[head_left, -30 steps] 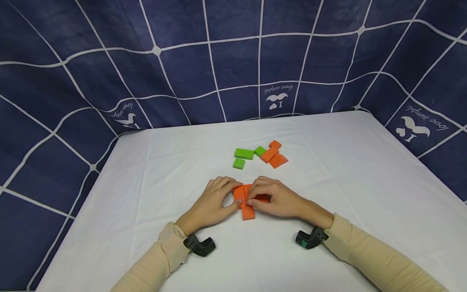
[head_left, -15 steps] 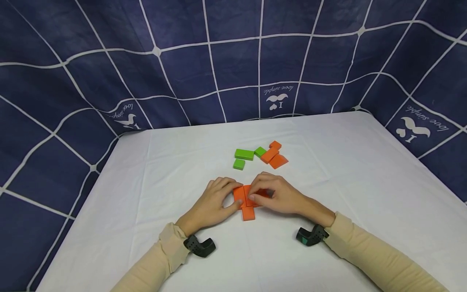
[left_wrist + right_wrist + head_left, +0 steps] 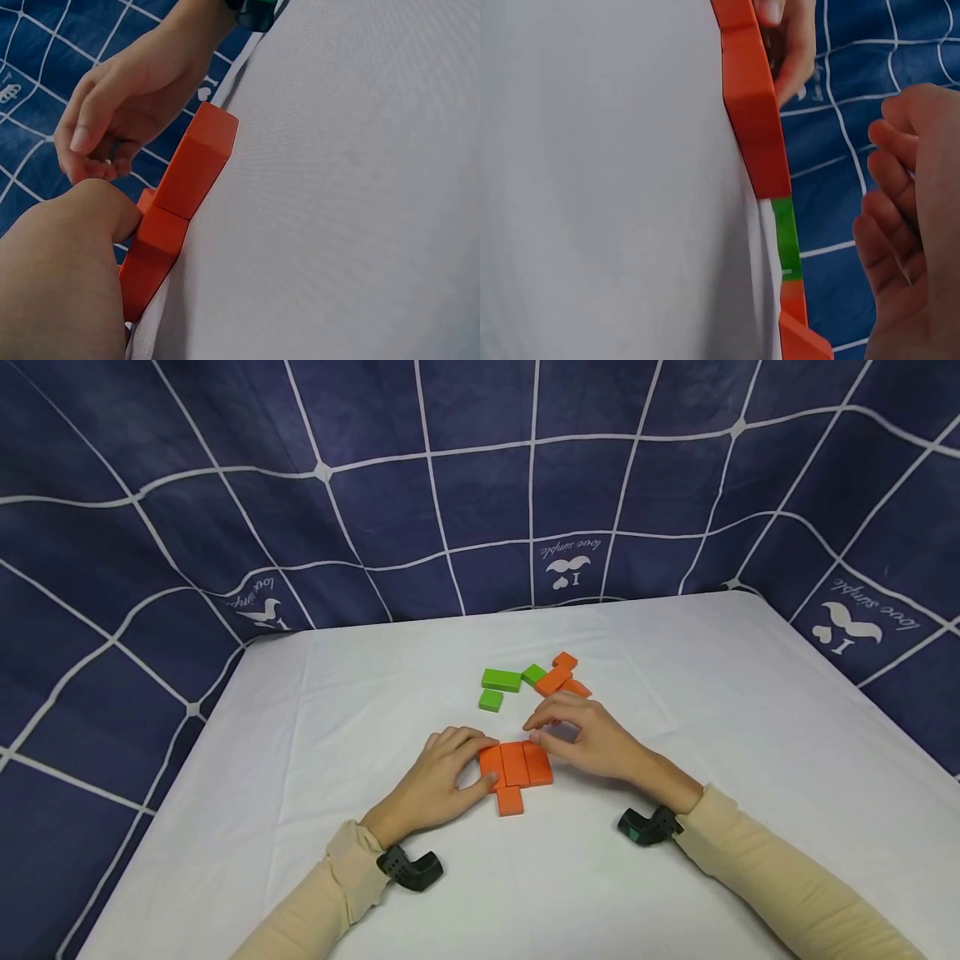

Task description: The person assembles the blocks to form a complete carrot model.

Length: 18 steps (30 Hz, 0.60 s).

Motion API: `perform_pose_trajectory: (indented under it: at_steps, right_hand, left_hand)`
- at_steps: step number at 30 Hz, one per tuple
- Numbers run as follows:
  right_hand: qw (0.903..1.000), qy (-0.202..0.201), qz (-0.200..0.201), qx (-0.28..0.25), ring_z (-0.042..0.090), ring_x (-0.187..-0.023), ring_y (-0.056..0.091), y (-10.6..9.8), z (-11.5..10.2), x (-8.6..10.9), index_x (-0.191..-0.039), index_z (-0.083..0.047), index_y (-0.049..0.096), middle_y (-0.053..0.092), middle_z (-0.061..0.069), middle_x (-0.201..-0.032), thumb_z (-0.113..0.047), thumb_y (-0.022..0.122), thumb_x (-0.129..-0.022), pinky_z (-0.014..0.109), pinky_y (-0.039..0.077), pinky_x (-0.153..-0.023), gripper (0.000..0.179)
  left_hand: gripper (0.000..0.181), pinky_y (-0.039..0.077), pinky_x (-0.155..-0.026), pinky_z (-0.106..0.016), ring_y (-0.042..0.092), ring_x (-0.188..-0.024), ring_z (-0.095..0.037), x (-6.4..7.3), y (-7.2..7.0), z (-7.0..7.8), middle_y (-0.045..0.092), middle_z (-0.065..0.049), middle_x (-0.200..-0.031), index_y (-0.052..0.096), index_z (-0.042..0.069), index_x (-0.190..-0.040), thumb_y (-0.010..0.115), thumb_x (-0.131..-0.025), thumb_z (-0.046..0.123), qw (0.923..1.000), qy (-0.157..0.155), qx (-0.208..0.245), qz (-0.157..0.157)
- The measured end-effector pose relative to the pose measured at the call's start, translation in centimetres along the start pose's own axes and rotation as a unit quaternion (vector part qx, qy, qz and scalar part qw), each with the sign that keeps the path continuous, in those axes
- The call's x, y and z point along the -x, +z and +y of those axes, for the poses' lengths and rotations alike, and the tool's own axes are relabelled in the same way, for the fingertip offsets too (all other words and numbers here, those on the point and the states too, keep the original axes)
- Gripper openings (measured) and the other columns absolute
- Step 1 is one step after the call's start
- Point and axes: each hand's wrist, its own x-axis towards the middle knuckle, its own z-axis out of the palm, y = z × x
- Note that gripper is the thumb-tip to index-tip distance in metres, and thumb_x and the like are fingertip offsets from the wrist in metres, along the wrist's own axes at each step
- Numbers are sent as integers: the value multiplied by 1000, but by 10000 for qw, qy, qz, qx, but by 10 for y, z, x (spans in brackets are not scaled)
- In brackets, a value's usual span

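Note:
Three orange blocks lie side by side on the white cloth, with a smaller orange block (image 3: 510,802) below the middle one (image 3: 515,765). My left hand (image 3: 435,785) holds the leftmost orange block (image 3: 490,762) between its thumb at the near end and its index finger at the far end. Beyond the rightmost orange block (image 3: 538,763), my right hand (image 3: 596,745) hovers with loosely bent fingers and nothing in them. In the left wrist view the orange blocks (image 3: 191,165) line up at the cloth's surface, while the right hand (image 3: 139,97) hangs above them.
Farther back lie a long green block (image 3: 501,680), a small green block (image 3: 491,700) and another green block (image 3: 534,674). Several orange pieces (image 3: 555,680) cluster to their right, partly behind my right hand. A dark blue gridded cloth (image 3: 480,485) hangs around the table.
My right hand has let go of the orange blocks and moved away to the far right, uncovering the rightmost block. The left hand has stayed in place.

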Motion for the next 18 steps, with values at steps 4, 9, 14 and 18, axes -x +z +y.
perform_pose_trajectory:
  at_steps: [4, 9, 14, 18]
  right_hand:
    - [9980, 398, 303, 378, 20, -96, 62, -8, 9, -1, -113, -11, 75, 71, -1, -106, -12, 76, -92, 40, 52, -82, 21]
    - [9920, 866, 658, 637, 26, -100, 61, -15, 19, -2, -121, -10, 72, 70, 6, -107, -11, 76, -92, 45, 50, -88, 29]
    - [9857, 1202, 771, 893, 30, -106, 56, -18, 27, -1, -125, -6, 68, 67, 11, -117, -13, 77, -91, 46, 46, -92, 36]
    - [9824, 1419, 805, 914, 32, -115, 54, -19, 36, -2, -129, -5, 65, 64, 13, -128, -16, 76, -92, 48, 47, -97, 40]
  left_hand:
    - [44, 38, -104, -38, 51, -122, -15, 0, 0, 0, 60, 4, -131, 64, 19, -134, 64, -98, 42, 10000, -8, 26, -12]
    - [43, 38, -104, -38, 51, -122, -14, 0, 0, 0, 60, 4, -130, 64, 19, -134, 64, -97, 41, 10000, 1, 33, 8]
    - [43, 38, -104, -38, 51, -122, -15, 1, 0, 0, 60, 4, -130, 65, 19, -134, 64, -97, 41, 10000, -12, 38, 4]
    - [43, 38, -104, -38, 51, -122, -15, 1, 0, 0, 61, 4, -131, 65, 18, -134, 64, -97, 41, 10000, 1, 43, 2]
